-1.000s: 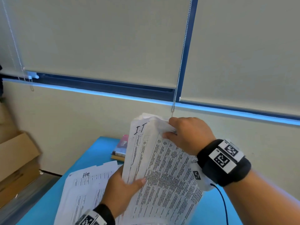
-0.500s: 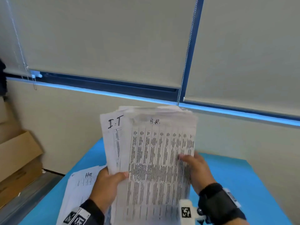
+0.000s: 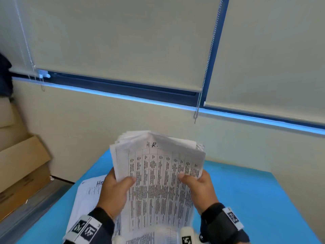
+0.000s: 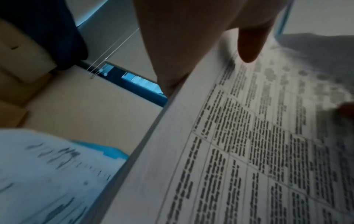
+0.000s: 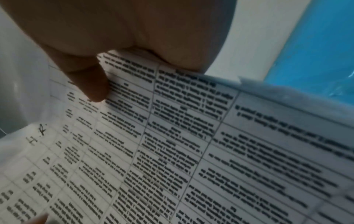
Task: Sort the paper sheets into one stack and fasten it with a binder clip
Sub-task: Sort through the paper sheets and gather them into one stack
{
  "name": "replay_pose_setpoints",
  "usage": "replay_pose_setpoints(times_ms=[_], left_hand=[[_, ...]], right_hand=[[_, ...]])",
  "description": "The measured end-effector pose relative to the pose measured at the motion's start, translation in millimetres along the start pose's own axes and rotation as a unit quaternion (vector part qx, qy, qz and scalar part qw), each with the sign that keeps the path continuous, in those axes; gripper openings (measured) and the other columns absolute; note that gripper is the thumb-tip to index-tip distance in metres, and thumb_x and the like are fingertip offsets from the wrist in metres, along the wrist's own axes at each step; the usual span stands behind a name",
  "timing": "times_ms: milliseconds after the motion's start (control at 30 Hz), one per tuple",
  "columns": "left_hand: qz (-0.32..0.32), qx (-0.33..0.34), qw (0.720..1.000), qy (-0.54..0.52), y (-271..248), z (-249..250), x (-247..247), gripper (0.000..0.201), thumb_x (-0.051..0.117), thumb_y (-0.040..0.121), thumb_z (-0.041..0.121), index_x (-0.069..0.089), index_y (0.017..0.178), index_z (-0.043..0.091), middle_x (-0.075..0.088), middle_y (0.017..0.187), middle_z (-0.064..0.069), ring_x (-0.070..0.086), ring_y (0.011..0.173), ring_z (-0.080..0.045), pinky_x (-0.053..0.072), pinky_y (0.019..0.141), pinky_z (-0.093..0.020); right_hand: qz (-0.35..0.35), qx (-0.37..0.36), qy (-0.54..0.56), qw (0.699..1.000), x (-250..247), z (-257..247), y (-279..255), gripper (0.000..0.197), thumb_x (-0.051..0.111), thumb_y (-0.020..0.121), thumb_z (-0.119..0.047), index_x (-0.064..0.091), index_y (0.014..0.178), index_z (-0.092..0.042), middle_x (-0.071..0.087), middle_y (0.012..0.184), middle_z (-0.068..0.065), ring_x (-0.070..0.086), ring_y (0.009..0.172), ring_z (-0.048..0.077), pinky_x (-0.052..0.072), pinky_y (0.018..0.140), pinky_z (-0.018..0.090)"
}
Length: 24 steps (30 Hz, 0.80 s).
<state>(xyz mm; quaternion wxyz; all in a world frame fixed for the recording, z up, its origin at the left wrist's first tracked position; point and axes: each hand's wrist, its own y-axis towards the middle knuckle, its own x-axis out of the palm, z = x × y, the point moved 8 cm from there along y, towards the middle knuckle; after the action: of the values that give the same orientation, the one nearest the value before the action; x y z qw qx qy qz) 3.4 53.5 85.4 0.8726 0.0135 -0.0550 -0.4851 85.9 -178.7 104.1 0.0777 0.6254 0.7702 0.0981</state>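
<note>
From the head camera, the left hand (image 3: pixel 115 191) and right hand (image 3: pixel 197 187) each grip a side of a thick, uneven stack (image 3: pixel 158 176) of printed sheets, raised above the blue worktop (image 3: pixel 255 199). Loose sheets (image 3: pixel 88 196) remain lying there, and no clip shows, so sorting looks unfinished.

Left wrist: thumb across thin, matte, table-printed paper.

Right wrist: thumb pinching the curling top sheet marked "H.R."

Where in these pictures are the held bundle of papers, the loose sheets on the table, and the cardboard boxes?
held bundle of papers (image 3: pixel 158 187): head view, middle of the front sheet.
loose sheets (image 3: pixel 88 196): head view, top page left of the hand.
cardboard boxes (image 3: pixel 21 166): head view, side of one box.
</note>
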Motion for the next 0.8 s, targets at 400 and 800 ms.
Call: replay_pose_setpoints(times_ms=[400, 800], left_hand=[[-0.019, -0.014, 0.999, -0.033, 1, -16, 4, 0.032, 0.057, 0.088, -0.008, 0.067, 0.097, 0.021, 0.077, 0.083, 0.011, 0.066, 0.095, -0.019, 0.048, 0.078, -0.033], [0.002, -0.040, 0.999, 0.011, 4, -45, 2, 0.012, 0.069, 0.088, 0.012, 0.070, 0.091, 0.023, 0.074, 0.096, 0.000, 0.066, 0.099, -0.027, 0.048, 0.096, -0.046]], right_hand=[[-0.046, 0.047, -0.047, 0.997, 5, 25, -9, 0.016, 0.065, 0.084, -0.010, 0.071, 0.096, -0.020, 0.076, 0.097, -0.008, 0.070, 0.091, 0.007, 0.056, 0.082, 0.032], [-0.037, 0.066, -0.137, 0.988, 13, 43, -17, 0.007, 0.067, 0.089, -0.022, 0.073, 0.086, -0.023, 0.073, 0.095, 0.010, 0.067, 0.090, 0.023, 0.059, 0.076, 0.039]])
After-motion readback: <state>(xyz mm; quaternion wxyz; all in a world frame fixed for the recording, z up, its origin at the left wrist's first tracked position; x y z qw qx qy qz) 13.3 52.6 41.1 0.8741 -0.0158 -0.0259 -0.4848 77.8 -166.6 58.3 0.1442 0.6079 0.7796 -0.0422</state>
